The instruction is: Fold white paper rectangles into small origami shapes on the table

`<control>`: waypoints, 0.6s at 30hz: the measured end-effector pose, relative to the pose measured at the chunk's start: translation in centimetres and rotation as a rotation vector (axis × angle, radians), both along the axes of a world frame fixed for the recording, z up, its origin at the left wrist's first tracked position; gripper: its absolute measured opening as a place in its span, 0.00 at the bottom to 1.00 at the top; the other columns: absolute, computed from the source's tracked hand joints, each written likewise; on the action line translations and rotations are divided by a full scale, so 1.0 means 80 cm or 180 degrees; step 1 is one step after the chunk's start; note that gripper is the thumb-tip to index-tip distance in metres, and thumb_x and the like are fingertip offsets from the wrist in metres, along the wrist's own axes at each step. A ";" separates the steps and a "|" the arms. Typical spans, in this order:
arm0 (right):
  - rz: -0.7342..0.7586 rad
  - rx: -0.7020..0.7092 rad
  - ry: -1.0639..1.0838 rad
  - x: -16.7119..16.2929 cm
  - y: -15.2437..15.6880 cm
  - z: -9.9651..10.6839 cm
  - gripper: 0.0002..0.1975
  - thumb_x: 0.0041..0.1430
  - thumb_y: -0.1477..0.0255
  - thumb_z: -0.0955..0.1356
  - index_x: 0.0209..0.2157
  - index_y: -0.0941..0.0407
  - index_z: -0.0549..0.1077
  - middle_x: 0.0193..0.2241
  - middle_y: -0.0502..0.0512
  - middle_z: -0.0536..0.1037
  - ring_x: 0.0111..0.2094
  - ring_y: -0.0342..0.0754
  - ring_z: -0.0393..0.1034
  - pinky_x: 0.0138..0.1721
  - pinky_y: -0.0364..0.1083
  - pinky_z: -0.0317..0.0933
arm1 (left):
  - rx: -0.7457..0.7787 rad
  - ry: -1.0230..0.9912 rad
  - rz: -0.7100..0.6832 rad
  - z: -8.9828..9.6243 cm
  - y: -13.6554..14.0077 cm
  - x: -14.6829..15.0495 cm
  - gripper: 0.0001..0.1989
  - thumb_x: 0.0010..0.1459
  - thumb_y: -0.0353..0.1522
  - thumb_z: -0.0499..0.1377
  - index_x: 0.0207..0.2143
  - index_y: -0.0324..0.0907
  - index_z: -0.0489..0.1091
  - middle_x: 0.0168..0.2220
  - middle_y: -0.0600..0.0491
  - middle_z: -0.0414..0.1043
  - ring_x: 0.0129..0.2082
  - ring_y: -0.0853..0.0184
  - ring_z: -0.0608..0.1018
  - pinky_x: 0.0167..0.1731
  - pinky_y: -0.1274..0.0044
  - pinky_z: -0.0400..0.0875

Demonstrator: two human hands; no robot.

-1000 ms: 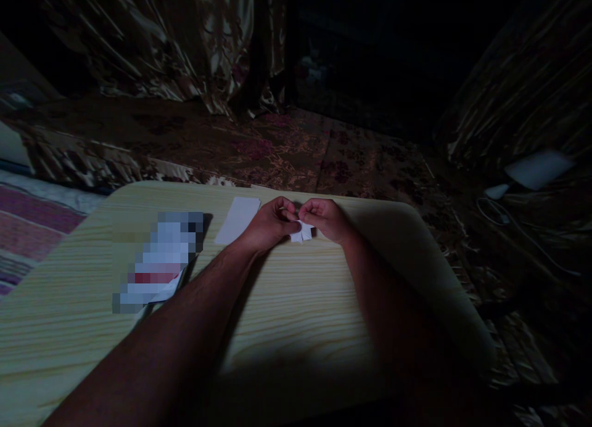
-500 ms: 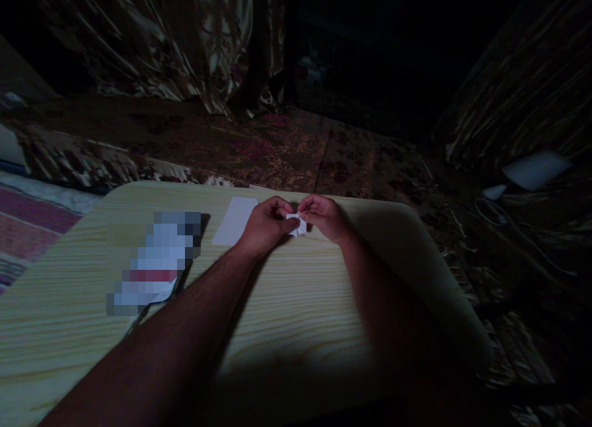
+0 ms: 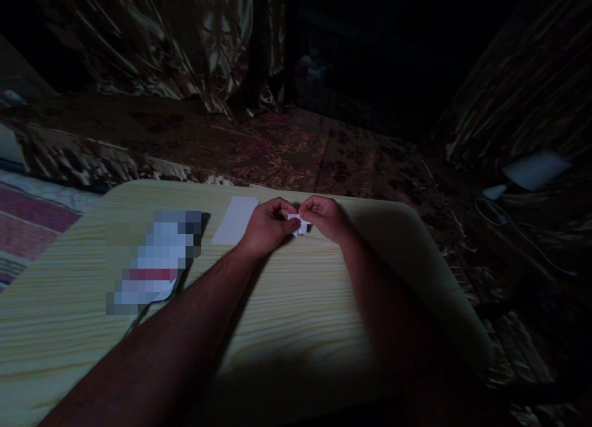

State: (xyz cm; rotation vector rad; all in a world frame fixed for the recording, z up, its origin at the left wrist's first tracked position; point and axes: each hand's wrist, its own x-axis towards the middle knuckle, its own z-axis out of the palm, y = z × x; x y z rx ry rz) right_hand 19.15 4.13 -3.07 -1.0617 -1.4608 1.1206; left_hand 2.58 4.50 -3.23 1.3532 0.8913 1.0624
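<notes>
Paper sat in narrow grip of left hand and right hand; I judged the step folding, alignment required next.

Dim light | pale wood-grain table | patterned curtains behind | striped cloth at left

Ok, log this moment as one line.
left hand: holding folded paper | right hand: pinching its edge | white sheet: flat on table

Draped curtains and striped cloth suggest a home
</notes>
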 end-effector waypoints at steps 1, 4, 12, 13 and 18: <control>-0.0015 -0.0015 -0.0016 0.000 0.000 -0.001 0.08 0.47 0.69 0.71 0.27 0.58 0.71 0.22 0.48 0.72 0.24 0.40 0.64 0.26 0.40 0.58 | 0.0018 0.0042 -0.0004 -0.001 0.001 0.000 0.15 0.38 0.31 0.69 0.31 0.38 0.70 0.27 0.55 0.72 0.22 0.73 0.71 0.22 0.81 0.64; -0.0066 -0.0026 -0.0065 -0.001 0.001 -0.002 0.08 0.47 0.68 0.70 0.27 0.58 0.71 0.22 0.48 0.72 0.24 0.40 0.64 0.26 0.40 0.58 | 0.0038 0.0109 -0.0003 -0.002 0.002 0.000 0.15 0.38 0.31 0.68 0.31 0.38 0.70 0.26 0.55 0.72 0.21 0.73 0.70 0.21 0.81 0.63; -0.0100 0.0034 -0.0143 -0.003 0.000 -0.001 0.07 0.47 0.69 0.70 0.27 0.58 0.71 0.22 0.48 0.72 0.24 0.40 0.64 0.26 0.40 0.58 | -0.0004 0.0108 0.0028 0.004 -0.001 0.001 0.15 0.37 0.31 0.69 0.30 0.38 0.70 0.26 0.55 0.72 0.20 0.74 0.70 0.20 0.81 0.63; -0.0122 0.0034 -0.0148 -0.003 0.000 -0.001 0.07 0.47 0.69 0.70 0.27 0.58 0.71 0.22 0.48 0.72 0.24 0.40 0.64 0.26 0.40 0.58 | -0.0005 0.0103 0.0038 0.004 -0.001 0.001 0.15 0.37 0.31 0.69 0.30 0.38 0.70 0.26 0.56 0.72 0.20 0.74 0.70 0.20 0.81 0.63; -0.0229 0.0062 -0.0169 -0.005 0.001 -0.002 0.07 0.48 0.70 0.70 0.28 0.58 0.71 0.22 0.49 0.73 0.23 0.40 0.65 0.25 0.40 0.58 | -0.0023 0.0068 0.0071 0.002 -0.001 0.001 0.15 0.38 0.32 0.69 0.30 0.38 0.69 0.25 0.55 0.71 0.20 0.73 0.70 0.21 0.81 0.63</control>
